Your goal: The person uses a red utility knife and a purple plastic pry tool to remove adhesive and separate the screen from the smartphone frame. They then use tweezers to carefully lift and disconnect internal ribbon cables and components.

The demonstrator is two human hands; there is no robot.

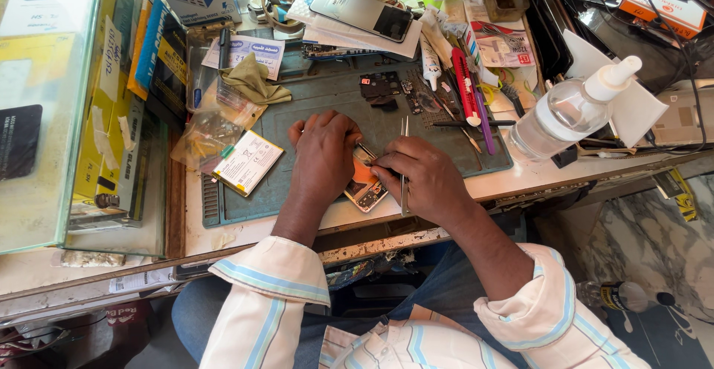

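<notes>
An opened phone (364, 184) with its back off lies on the teal work mat (327, 105) near the bench's front edge, an orange patch and circuit parts showing inside. My left hand (323, 157) presses down on the phone's left side and hides most of it. My right hand (420, 179) rests on its right side with metal tweezers (404, 162) gripped between the fingers, their tips pointing away from me. A phone battery (248, 162), white with a yellow edge, lies on the mat just left of my left hand.
A clear pump bottle (569, 112) lies at the right. A red-handled tool (465, 86), small parts (381, 86), an olive cloth (251, 80), plastic bags (208, 135) and another phone (362, 10) crowd the back. Stacked boxes (126, 116) stand left beside a glass case (44, 101).
</notes>
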